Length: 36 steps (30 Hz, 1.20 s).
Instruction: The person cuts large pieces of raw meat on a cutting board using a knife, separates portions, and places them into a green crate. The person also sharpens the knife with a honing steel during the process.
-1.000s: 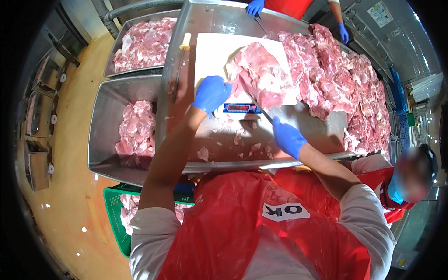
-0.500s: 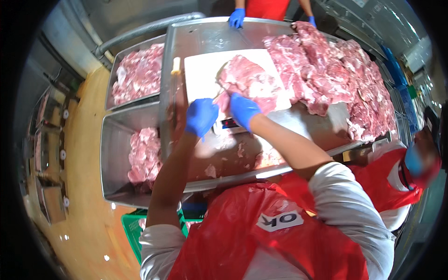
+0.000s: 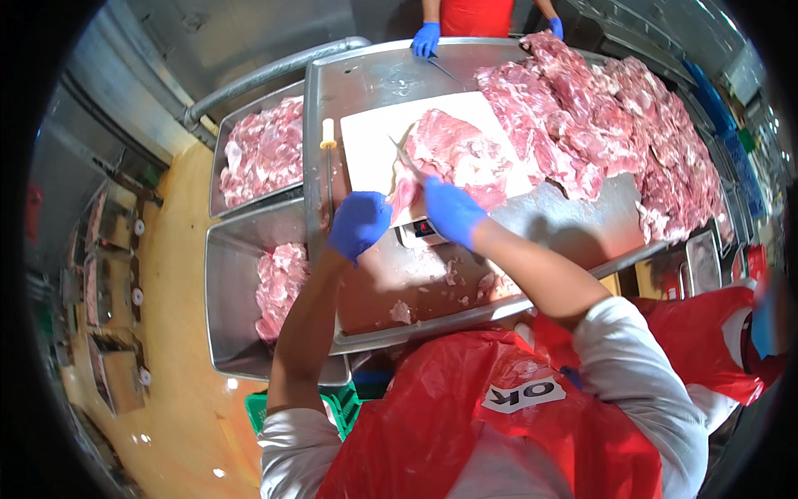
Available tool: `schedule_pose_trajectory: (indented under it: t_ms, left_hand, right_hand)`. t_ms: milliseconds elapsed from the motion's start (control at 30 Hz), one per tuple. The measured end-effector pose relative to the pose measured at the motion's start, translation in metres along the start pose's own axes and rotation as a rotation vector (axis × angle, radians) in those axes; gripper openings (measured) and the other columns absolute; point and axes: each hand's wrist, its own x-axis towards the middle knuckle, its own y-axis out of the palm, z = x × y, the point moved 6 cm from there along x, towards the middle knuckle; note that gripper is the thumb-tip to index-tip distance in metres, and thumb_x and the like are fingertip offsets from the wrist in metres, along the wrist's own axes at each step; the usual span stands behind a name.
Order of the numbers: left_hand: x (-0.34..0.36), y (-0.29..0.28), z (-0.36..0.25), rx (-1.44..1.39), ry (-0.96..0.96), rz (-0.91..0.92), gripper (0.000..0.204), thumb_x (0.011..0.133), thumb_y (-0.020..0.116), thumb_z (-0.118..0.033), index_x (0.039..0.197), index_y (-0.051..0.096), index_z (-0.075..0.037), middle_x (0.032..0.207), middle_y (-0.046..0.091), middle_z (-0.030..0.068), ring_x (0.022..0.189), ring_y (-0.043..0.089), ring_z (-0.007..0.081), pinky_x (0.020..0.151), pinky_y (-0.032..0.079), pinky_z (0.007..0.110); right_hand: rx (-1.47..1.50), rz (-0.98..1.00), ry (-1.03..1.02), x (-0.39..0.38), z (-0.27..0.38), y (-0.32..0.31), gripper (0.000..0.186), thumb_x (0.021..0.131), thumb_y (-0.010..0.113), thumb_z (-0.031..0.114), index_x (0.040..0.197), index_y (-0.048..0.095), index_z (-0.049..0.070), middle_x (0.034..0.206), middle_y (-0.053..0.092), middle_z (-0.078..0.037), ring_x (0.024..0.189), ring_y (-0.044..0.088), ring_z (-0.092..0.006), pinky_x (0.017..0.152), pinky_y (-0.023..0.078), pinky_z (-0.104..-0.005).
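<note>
Holding knife, meat at board edge, table alongside

- Left hand holds the edge of a meat slab
- Right hand grips a knife over it
- White board lies beneath the meat slab

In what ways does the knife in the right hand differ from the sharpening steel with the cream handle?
The knife is held in the right hand; the sharpening steel lies unheld on the metal table. The knife's handle is hidden within the grip, while the steel's cream handle shows plainly. The knife's tip points away from the wearer, whereas the steel's rod points toward the wearer. Both are slender tools.
</note>
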Motion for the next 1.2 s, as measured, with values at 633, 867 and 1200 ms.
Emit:
schedule_pose_trajectory:
  t_ms: [633, 867, 1200]
  left_hand:
    - [-0.037, -0.224, 0.066, -0.295, -0.63, -0.214, 0.016, 0.084, 0.054, -0.014, 0.072, 0.059, -0.003, 0.065, 0.053, -0.0009, 0.056, 0.046, 0.0094, 0.052, 0.037, 0.027]
    - [-0.056, -0.2, 0.067, -0.455, -0.828, -0.166, 0.008, 0.08, 0.057, -0.016, 0.076, 0.06, -0.01, 0.065, 0.051, -0.0037, 0.055, 0.047, 0.0054, 0.048, 0.036, 0.02]
    - [0.062, -0.215, 0.194, 0.228, -0.491, -0.288, 0.033, 0.095, 0.057, -0.025, 0.112, 0.064, 0.002, 0.097, 0.065, 0.0086, 0.085, 0.059, 0.0199, 0.072, 0.051, 0.033]
  right_hand:
    - [-0.265, -0.271, -0.25, -0.123, -0.127, -0.005, 0.017, 0.097, 0.048, 0.012, 0.108, 0.04, 0.003, 0.07, 0.059, -0.023, 0.059, 0.062, -0.0372, 0.051, 0.046, -0.047]
    - [0.57, -0.644, 0.322, -0.153, -0.212, -0.021, 0.019, 0.102, 0.05, 0.022, 0.103, 0.048, 0.003, 0.061, 0.052, -0.003, 0.045, 0.049, -0.0108, 0.041, 0.041, -0.0279]
    - [1.068, -0.647, 0.136, -0.111, -0.269, -0.046, 0.02, 0.1, 0.049, 0.02, 0.108, 0.054, 0.001, 0.086, 0.059, -0.008, 0.074, 0.061, -0.0155, 0.069, 0.053, -0.0312]
